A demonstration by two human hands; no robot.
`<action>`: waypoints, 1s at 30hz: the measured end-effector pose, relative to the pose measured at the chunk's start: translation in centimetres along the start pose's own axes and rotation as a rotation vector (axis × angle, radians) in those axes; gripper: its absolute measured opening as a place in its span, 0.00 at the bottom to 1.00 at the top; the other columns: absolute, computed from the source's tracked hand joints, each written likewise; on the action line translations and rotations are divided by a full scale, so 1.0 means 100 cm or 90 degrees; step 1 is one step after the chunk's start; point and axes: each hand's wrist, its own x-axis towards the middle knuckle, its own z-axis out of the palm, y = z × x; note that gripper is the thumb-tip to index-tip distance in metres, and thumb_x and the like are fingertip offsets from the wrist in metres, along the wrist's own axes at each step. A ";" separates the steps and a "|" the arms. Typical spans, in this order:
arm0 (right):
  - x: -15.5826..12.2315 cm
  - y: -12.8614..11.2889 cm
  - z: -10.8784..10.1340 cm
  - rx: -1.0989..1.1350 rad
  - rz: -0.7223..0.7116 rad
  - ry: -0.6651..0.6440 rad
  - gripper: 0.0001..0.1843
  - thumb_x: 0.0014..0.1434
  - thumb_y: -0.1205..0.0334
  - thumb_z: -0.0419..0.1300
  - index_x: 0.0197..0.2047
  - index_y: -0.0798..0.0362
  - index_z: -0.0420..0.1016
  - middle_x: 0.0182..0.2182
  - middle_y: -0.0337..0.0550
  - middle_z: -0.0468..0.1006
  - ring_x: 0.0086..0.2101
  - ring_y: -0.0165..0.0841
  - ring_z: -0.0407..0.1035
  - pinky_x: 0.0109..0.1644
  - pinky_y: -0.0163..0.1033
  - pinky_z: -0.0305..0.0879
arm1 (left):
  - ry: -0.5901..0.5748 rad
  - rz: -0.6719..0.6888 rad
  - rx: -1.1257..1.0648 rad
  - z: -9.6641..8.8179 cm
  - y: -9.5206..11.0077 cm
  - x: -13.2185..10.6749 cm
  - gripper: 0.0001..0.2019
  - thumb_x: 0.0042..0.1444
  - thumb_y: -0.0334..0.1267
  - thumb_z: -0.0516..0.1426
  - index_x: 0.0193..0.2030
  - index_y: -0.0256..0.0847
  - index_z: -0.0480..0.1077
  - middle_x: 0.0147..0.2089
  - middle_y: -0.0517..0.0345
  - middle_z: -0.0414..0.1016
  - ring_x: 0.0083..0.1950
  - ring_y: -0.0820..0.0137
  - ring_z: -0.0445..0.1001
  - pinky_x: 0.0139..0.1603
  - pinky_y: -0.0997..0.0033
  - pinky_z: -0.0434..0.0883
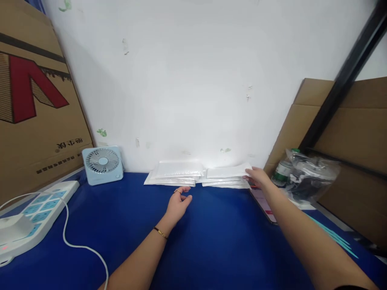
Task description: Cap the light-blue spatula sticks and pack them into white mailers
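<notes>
Two stacks of flat white packets lie side by side against the wall, the left stack (pixel 175 171) and the right stack (pixel 225 183). My right hand (pixel 256 176) pinches the right edge of the top white packet (pixel 229 170) on the right stack. That edge looks slightly raised. My left hand (pixel 178 204) hovers over the blue tabletop (pixel 208 233) just in front of the left stack. Its thumb and forefinger are apart, with nothing between them. A ring and a thin bracelet show on the left hand and wrist.
At the left are a light blue fan (pixel 103 164), a white power strip (pixel 39 213) with a cable, and a large cardboard box (pixel 36 133). A phone (pixel 264 205), a jar (pixel 282 173) and a clear plastic bag (pixel 308 177) sit at the right.
</notes>
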 end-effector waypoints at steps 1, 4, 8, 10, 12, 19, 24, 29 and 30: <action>0.003 0.003 0.004 -0.023 -0.001 0.002 0.07 0.47 0.66 0.61 0.31 0.60 0.72 0.28 0.53 0.75 0.32 0.40 0.71 0.29 0.40 0.68 | -0.001 -0.034 -0.031 0.000 -0.002 0.001 0.19 0.50 0.41 0.59 0.49 0.38 0.67 0.45 0.53 0.71 0.34 0.74 0.70 0.35 0.73 0.66; 0.007 0.004 0.019 -0.125 -0.048 0.049 0.17 0.47 0.64 0.60 0.42 0.63 0.73 0.47 0.65 0.72 0.52 0.52 0.62 0.49 0.50 0.62 | 0.000 -0.107 -0.101 -0.001 -0.005 0.004 0.19 0.52 0.38 0.58 0.50 0.37 0.65 0.49 0.50 0.69 0.35 0.76 0.71 0.36 0.75 0.65; -0.013 -0.006 0.063 -0.454 -0.390 0.008 0.34 0.51 0.55 0.59 0.60 0.57 0.61 0.61 0.61 0.56 0.61 0.53 0.45 0.60 0.59 0.43 | -0.006 -0.150 -0.184 -0.002 -0.005 0.006 0.19 0.53 0.37 0.57 0.52 0.37 0.64 0.48 0.50 0.70 0.36 0.76 0.72 0.34 0.76 0.64; -0.031 -0.011 0.096 -0.551 -0.569 -0.152 0.39 0.51 0.55 0.59 0.64 0.52 0.54 0.62 0.54 0.56 0.61 0.49 0.46 0.61 0.56 0.43 | -0.015 -0.183 -0.251 -0.002 -0.004 0.006 0.20 0.53 0.38 0.59 0.52 0.36 0.64 0.45 0.50 0.71 0.37 0.74 0.73 0.35 0.76 0.65; -0.045 -0.016 0.128 -0.601 -0.669 -0.193 0.42 0.49 0.60 0.60 0.66 0.54 0.51 0.63 0.54 0.56 0.61 0.48 0.46 0.61 0.52 0.45 | -0.020 -0.218 -0.322 -0.003 -0.003 0.006 0.21 0.51 0.37 0.61 0.51 0.36 0.64 0.43 0.49 0.73 0.38 0.72 0.74 0.36 0.76 0.67; -0.076 -0.026 0.146 -0.552 -0.763 -0.100 0.19 0.61 0.72 0.47 0.53 0.56 0.69 0.43 0.52 0.77 0.43 0.39 0.70 0.44 0.41 0.66 | -0.046 -0.230 -0.525 -0.006 0.005 0.006 0.20 0.52 0.44 0.60 0.51 0.40 0.65 0.54 0.45 0.70 0.50 0.63 0.73 0.46 0.69 0.70; -0.128 0.012 0.088 -0.335 -0.925 -0.233 0.21 0.63 0.69 0.47 0.58 0.50 0.65 0.45 0.47 0.76 0.45 0.33 0.71 0.46 0.37 0.69 | 0.048 -0.109 -0.710 -0.006 0.015 0.006 0.19 0.55 0.50 0.55 0.48 0.40 0.69 0.52 0.50 0.73 0.56 0.62 0.69 0.54 0.63 0.69; -0.149 0.042 0.053 -0.339 -0.747 -0.405 0.23 0.61 0.65 0.52 0.59 0.44 0.63 0.48 0.45 0.75 0.48 0.36 0.69 0.49 0.42 0.68 | 0.145 -0.033 -0.642 0.000 0.018 0.000 0.19 0.50 0.40 0.61 0.48 0.37 0.70 0.49 0.50 0.75 0.52 0.60 0.72 0.55 0.61 0.68; -0.148 0.043 0.052 -0.338 -0.682 -0.421 0.27 0.59 0.61 0.56 0.61 0.44 0.61 0.52 0.46 0.72 0.51 0.38 0.67 0.52 0.45 0.66 | 0.155 -0.006 -0.610 0.002 0.019 -0.002 0.20 0.49 0.39 0.62 0.50 0.39 0.69 0.49 0.50 0.74 0.53 0.61 0.71 0.56 0.61 0.67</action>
